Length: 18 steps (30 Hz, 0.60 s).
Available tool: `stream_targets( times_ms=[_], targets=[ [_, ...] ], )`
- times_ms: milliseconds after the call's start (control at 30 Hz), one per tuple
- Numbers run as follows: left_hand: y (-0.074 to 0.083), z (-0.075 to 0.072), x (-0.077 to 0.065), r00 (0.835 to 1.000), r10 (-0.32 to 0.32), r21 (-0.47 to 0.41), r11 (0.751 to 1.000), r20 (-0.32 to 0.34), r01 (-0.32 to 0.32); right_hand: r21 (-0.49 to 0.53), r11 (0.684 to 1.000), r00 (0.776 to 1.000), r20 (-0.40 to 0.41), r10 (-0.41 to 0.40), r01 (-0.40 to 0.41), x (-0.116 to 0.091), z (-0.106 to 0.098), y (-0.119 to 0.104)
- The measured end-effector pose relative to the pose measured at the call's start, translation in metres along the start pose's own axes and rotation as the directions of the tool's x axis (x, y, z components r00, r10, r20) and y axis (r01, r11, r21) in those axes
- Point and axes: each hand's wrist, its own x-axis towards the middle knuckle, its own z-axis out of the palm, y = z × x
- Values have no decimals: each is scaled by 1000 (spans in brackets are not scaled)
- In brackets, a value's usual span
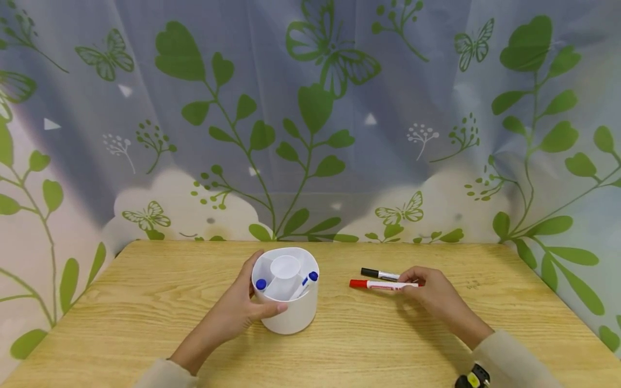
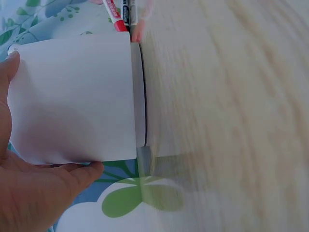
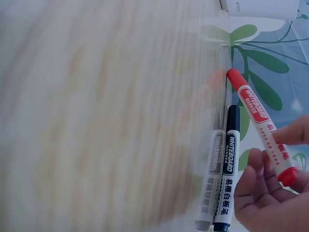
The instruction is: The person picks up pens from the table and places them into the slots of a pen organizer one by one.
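A white round pen holder (image 1: 291,315) stands on the table, with my left hand (image 1: 239,308) gripping its left side, thumb across the front. Two blue-ended markers, a left one (image 1: 261,284) and a right one (image 1: 305,285), lean inside it around a small central cup (image 1: 285,267). To the right, my right hand (image 1: 432,293) pinches a red whiteboard marker (image 1: 383,285) near its right end. In the right wrist view this red marker (image 3: 258,121) is tilted, its far end raised off the table. Beside it a black whiteboard marker (image 3: 231,164) lies on the table.
The wooden table (image 1: 194,269) has a glossy, reflecting surface. A curtain (image 1: 310,134) printed with leaves and butterflies hangs along its back edge and sides. Between the pen holder and the markers there is a short stretch of tabletop.
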Motion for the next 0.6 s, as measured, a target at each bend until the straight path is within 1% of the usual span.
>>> stream_targets(
  times_ms=[167, 400, 600],
  targets=[
    [0, -5, 0, 1000, -7, 22, 1000, 4, 7, 33, 999, 1000, -5, -8, 8, 0, 0, -4],
    [2, -10, -1, 1000, -17, 47, 999, 25, 16, 140, 990, 1000, -1, 2, -1, -2, -3, -7],
    [1, -14, 0, 999, -10, 46, 999, 45, 8, 201, 979, 1000, -2, 15, -14, -2, -3, -10]
  ],
)
